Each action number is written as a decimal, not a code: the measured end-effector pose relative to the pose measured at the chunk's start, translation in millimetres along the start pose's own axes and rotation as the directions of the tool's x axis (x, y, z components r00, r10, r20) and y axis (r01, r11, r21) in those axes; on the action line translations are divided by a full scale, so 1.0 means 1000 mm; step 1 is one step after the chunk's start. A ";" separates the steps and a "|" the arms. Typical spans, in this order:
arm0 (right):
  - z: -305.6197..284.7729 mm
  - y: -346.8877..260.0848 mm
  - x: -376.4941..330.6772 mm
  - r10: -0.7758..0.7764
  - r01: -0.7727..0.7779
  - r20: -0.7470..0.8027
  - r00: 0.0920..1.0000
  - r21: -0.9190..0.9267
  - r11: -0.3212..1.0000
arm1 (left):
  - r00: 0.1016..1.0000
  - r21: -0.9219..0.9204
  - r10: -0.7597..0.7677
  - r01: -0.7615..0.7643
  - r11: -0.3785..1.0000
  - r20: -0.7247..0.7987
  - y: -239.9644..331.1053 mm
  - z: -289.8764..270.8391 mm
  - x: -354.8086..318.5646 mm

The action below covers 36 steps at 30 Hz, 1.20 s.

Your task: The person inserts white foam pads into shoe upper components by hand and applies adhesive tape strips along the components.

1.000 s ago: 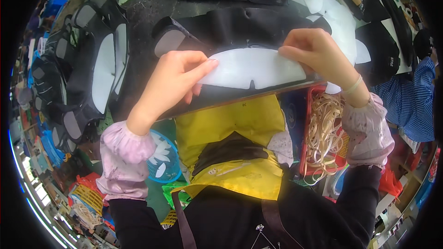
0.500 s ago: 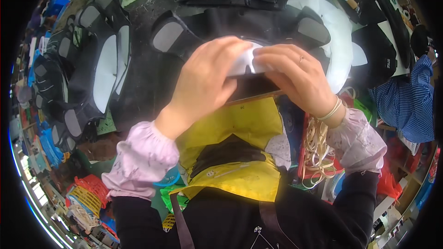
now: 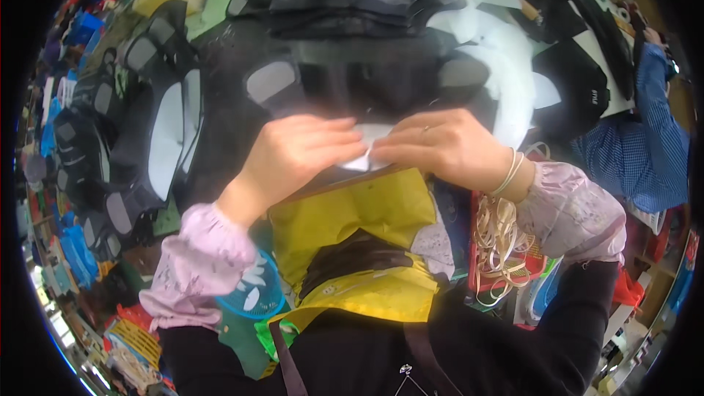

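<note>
A cluttered worktable, its greenish top showing at the far left, carries stacks of black fabric pieces with grey patches, more of them in a row on the left, and white curved sheets to the right.

Head-worn fisheye, looking steeply down, close
</note>
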State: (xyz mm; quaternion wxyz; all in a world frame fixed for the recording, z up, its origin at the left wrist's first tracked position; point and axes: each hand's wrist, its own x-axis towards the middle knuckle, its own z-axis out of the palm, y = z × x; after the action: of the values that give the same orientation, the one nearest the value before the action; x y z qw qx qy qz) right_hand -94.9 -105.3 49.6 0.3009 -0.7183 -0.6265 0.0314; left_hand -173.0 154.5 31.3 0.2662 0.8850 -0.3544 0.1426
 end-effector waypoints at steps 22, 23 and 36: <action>-0.047 0.077 -0.052 0.428 -0.443 -0.162 0.889 -0.543 0.714 | 0.738 0.197 -0.649 0.675 0.711 -0.186 0.006 -0.078 0.001; -0.047 0.074 -0.049 0.474 -0.460 -0.131 0.871 -0.560 0.690 | 0.851 0.222 -0.516 0.524 0.823 -0.097 0.010 -0.055 0.023; -0.056 0.087 -0.066 0.680 -0.667 -0.473 0.560 0.229 0.709 | 0.988 -0.192 -0.099 0.075 0.978 -0.120 0.001 0.096 0.142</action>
State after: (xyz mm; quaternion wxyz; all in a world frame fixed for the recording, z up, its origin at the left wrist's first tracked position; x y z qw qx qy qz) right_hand -8.5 -190.7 31.9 0.4333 -0.8783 -0.1967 -0.0464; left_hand -67.2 20.8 15.1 0.3766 0.8596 -0.3091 0.1539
